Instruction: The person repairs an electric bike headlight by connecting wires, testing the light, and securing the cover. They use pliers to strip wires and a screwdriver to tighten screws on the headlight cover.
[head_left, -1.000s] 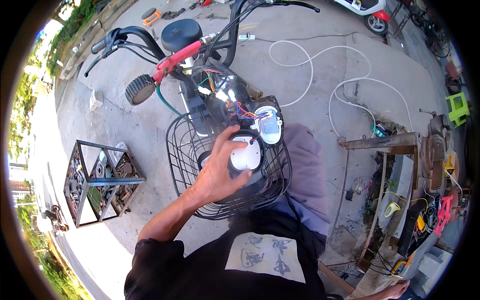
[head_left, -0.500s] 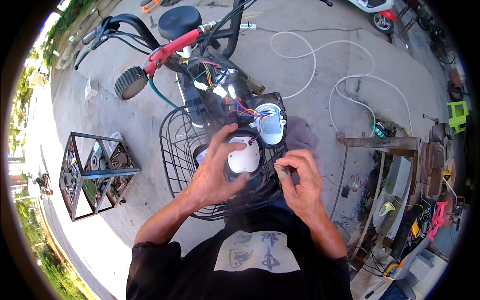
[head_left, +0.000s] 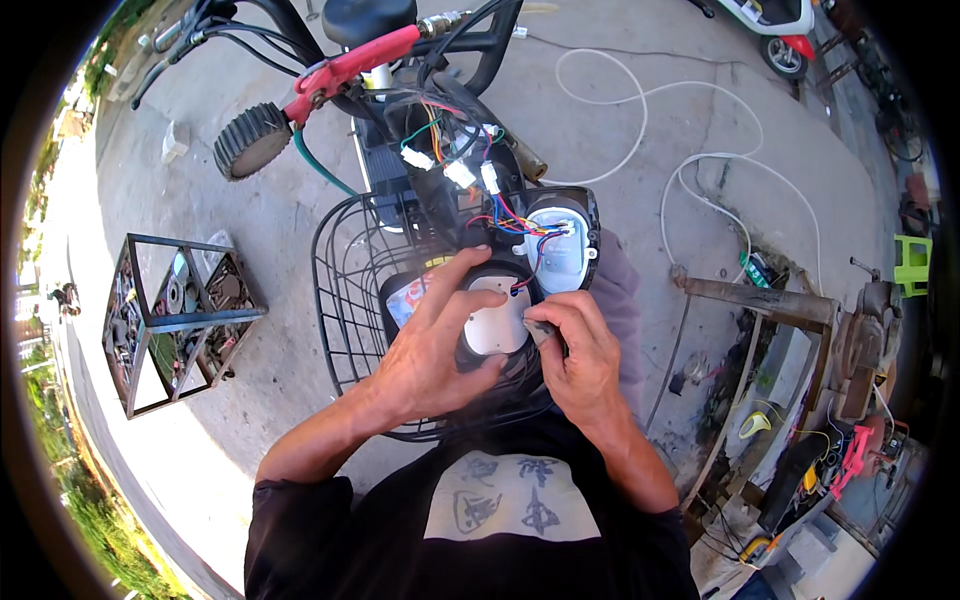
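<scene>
A black round housing with a white back plate (head_left: 492,332) rests at the wire basket (head_left: 335,300). My left hand (head_left: 425,350) spans the housing, fingers curled over its upper side and thumb at its lower edge. At the plate's right edge, my right hand (head_left: 585,365) is closed in a pinch. A small greyish bit shows at its fingertips, too small to name. Just beyond lies an oval, pale, open-backed housing (head_left: 557,262) with a black rim. Coloured wires (head_left: 510,212) run into it, and one thin lead reaches the round plate. White connectors (head_left: 460,174) hang among the wires.
A red-and-black bike frame (head_left: 350,72) with handlebar and knobby wheel (head_left: 252,142) stands ahead. On the left is a metal rack (head_left: 185,325) of parts. A white hose (head_left: 640,120) loops over the concrete. At right, a workbench (head_left: 760,303) carries a vise (head_left: 868,330).
My right hand has moved left, from beside the round housing to the edge of its white plate. My left hand keeps its grasp. The whole view has shifted slightly.
</scene>
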